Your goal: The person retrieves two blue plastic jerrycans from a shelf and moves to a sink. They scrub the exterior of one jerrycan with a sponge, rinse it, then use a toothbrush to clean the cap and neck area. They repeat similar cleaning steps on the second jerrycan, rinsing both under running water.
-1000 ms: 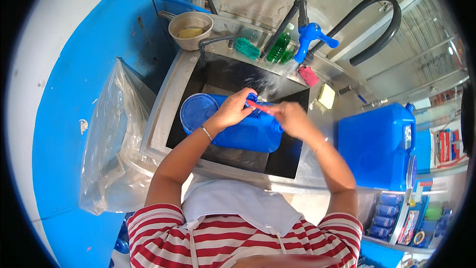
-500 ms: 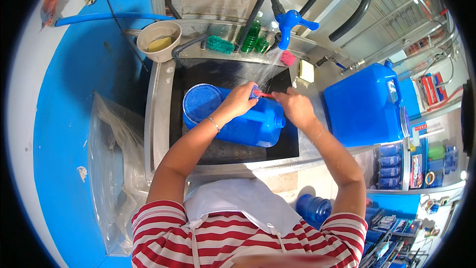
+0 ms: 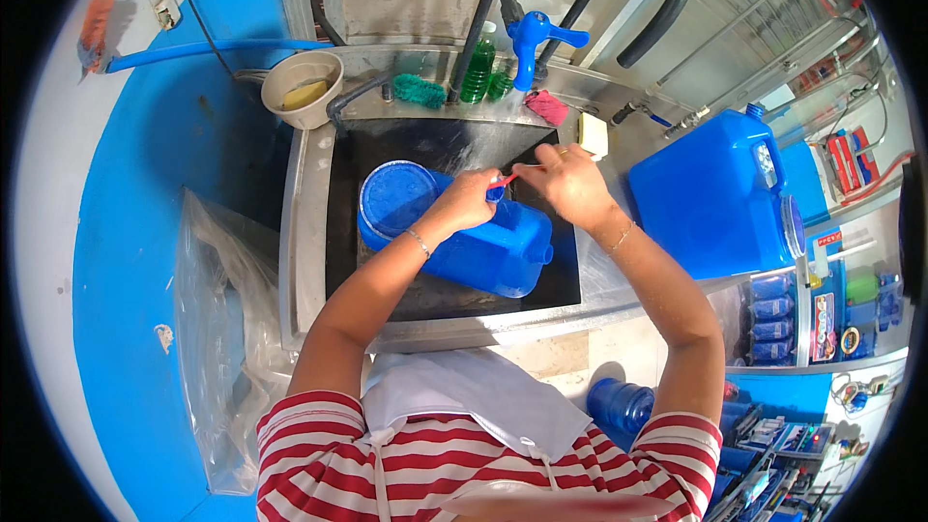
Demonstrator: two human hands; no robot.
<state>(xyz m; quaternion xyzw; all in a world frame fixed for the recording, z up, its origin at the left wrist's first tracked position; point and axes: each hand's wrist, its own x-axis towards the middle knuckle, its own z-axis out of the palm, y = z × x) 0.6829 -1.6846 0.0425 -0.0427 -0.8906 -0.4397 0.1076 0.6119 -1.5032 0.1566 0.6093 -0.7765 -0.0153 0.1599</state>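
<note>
Steel sink (image 3: 307, 232): blue jug (image 3: 483, 246) beneath both hands, fingers pinching red brush (image 3: 505, 180)

Right of the right hand (image 3: 572, 186), a big blue jug (image 3: 710, 198) carries a pale round label on its side. Farther right and lower, shelves hold small colourful packages (image 3: 833, 314), too blurred to tell apart.

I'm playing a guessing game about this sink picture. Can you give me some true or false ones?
1. A blue jug lies on its side in the sink. True.
2. Both hands are on the tap. False: the left hand rests on the jug, and the right hand is beside it.
3. Water sprays from the blue tap. True.
4. The second blue jug is in the sink too. False: it stands on the counter to the right.
</note>
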